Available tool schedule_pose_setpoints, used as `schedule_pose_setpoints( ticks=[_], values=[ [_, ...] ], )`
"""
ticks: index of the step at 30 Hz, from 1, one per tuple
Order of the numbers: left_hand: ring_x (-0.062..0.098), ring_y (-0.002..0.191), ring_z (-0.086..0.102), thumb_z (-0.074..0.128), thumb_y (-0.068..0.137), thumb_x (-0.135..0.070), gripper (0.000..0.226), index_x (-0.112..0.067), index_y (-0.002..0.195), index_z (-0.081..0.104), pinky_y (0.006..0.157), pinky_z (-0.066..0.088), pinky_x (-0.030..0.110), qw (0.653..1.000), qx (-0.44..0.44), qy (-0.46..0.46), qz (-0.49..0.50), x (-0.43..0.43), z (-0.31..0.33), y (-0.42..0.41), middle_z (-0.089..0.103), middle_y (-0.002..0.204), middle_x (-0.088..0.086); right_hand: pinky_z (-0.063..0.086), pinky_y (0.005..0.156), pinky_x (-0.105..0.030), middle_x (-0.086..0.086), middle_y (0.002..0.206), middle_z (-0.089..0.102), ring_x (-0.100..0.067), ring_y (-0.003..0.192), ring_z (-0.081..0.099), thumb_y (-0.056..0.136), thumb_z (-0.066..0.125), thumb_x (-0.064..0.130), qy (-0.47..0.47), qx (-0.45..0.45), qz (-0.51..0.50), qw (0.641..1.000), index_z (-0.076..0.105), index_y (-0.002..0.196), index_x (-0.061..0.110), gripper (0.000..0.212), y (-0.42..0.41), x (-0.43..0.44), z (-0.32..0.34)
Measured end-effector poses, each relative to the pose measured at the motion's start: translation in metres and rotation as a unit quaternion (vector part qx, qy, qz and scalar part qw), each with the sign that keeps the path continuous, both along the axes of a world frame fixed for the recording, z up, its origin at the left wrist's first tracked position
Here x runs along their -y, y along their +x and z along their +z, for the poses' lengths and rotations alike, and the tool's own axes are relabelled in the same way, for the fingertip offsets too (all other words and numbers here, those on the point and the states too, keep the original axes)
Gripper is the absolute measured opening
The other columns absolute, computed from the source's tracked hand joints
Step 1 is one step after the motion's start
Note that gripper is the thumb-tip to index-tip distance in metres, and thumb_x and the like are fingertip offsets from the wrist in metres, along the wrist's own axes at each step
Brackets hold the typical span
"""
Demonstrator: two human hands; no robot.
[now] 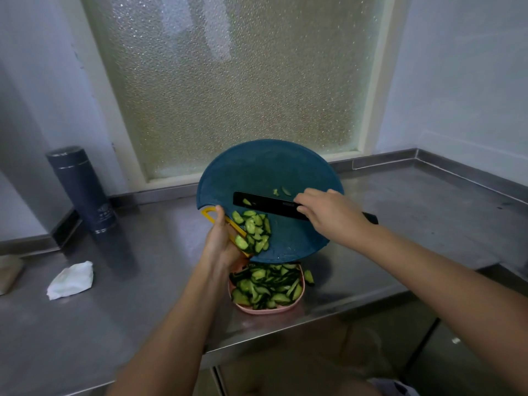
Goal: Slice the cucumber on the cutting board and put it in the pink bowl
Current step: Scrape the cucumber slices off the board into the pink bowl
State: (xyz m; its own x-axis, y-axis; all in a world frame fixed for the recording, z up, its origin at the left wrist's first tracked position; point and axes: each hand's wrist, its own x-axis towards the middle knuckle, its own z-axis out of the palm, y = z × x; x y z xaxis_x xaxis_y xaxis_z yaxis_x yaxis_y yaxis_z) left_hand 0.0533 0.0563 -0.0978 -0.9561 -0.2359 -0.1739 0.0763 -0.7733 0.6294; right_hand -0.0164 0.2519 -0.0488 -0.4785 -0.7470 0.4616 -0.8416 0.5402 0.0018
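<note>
Two hands: left hand [221, 241] grips the yellow handle [213, 217] of one tilted cutting board [265, 170]; right hand [328, 214] closed around one black knife [268, 205].
Cucumber slices [254, 228]: heap at board's lower edge, uncounted.
Pink bowl [267, 310]: centre frame on tabletop [143, 324], full, rim partly hidden.
One slice [308, 277]: just outside bowl.
Knife handle: hidden.

Tilted blue cutting board [265, 167] above pink bowl [267, 309] of cucumber slices [265, 284], black knife [271, 206] against it

Dim, cool daylight, backlit.
Light via frosted window [228, 81] top centre; soft glare on steel counter [400, 224]; wide-angle bowing at edges; forearms bottom slightly soft.
</note>
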Motion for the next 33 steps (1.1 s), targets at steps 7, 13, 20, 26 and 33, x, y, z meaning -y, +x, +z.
schedule_pose_setpoints(
  ticks=[7,13,20,26,33],
  values=[
    [0.033,0.124,0.047,0.026,0.094,-0.057,0.067,-0.008,0.136,0.045,0.082,0.044,0.047,0.999,0.009,0.037,0.013,0.000,-0.005,-0.013,0.047,0.138,0.019,0.024,0.072,-0.026,0.000,0.095,0.058,-0.025,0.078,0.056,0.101,0.041,0.025,0.032,-0.011,0.019,0.999,0.061,0.111,0.017,0.024,-0.018,-0.009,0.005],
    [0.029,0.117,0.050,0.028,0.096,-0.052,0.061,-0.007,0.133,0.046,0.070,0.045,0.044,0.998,0.013,0.045,0.043,-0.002,-0.006,-0.022,0.048,0.137,0.018,0.029,0.072,-0.027,0.000,0.094,0.058,-0.023,0.079,0.057,0.101,0.042,0.024,0.025,0.006,0.017,1.000,0.062,0.111,0.017,0.024,-0.018,-0.015,-0.009],
    [0.031,0.119,0.051,0.035,0.094,-0.053,0.060,-0.008,0.131,0.051,0.081,0.045,0.048,0.996,0.024,0.064,0.051,0.009,-0.018,-0.027,0.053,0.133,0.016,0.025,0.070,-0.025,0.000,0.093,0.057,-0.020,0.075,0.053,0.101,0.040,0.023,0.026,0.029,0.014,0.999,0.061,0.107,0.016,0.023,-0.011,-0.013,-0.022],
    [0.029,0.123,0.049,0.032,0.097,-0.047,0.048,-0.009,0.108,0.060,0.092,0.042,0.044,0.996,0.002,0.051,0.076,0.016,-0.015,-0.028,0.054,0.132,0.014,0.023,0.067,-0.025,0.000,0.096,0.057,-0.020,0.083,0.055,0.101,0.041,0.023,0.015,0.045,0.011,0.999,0.059,0.107,0.015,0.021,0.001,-0.018,-0.030],
    [0.028,0.120,0.053,0.034,0.097,-0.048,0.054,-0.008,0.129,0.051,0.091,0.045,0.043,0.996,0.011,0.048,0.072,0.016,-0.019,-0.032,0.056,0.130,0.015,0.027,0.068,-0.025,0.003,0.094,0.057,-0.020,0.082,0.057,0.099,0.043,0.024,0.008,0.064,0.005,0.998,0.061,0.107,0.016,0.021,0.006,-0.034,-0.041]
  ],
)
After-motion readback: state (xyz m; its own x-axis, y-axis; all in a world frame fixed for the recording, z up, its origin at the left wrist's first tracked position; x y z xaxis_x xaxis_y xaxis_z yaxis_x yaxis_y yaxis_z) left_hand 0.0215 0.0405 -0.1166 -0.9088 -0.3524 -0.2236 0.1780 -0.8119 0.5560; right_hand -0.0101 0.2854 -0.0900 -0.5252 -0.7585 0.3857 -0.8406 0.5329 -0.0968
